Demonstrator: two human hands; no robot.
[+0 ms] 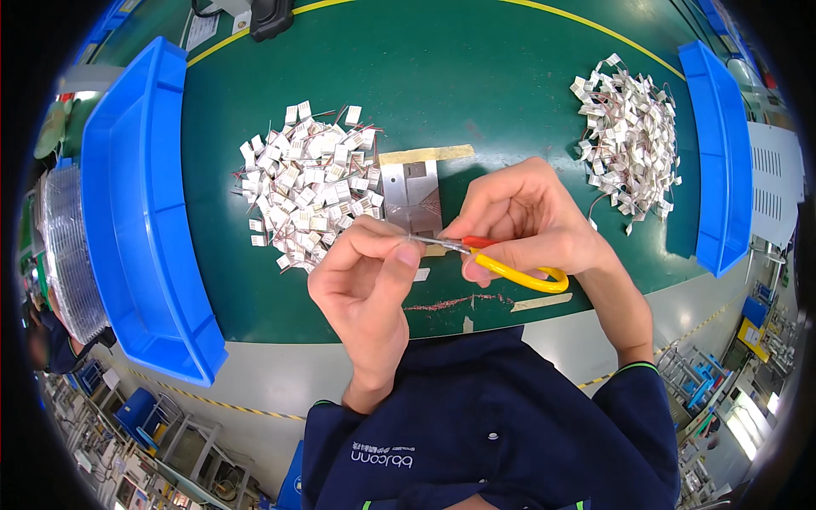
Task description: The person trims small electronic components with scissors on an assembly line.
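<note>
My right hand [535, 225] holds scissors [523, 276] with thin metal blades and red and yellow handles; one yellow loop hangs below the fingers. The blade tips point left and meet the fingertips of my left hand [370, 276]. That hand is closed in a pinch, and my fingers hide whatever is between them. Behind both hands lies a metal fixture block [412, 191], with tan tape along its far edge. To its left is a heap of small white connectors [310, 178] with short thin wires, close to my left hand.
A second pile of wired white connectors [629, 140] lies at the right of the green table [493, 102]. Blue bins stand at the left [140, 212] and right [722, 161] ends. Reddish wire scraps [450, 303] and a tape strip [542, 303] lie near the front edge.
</note>
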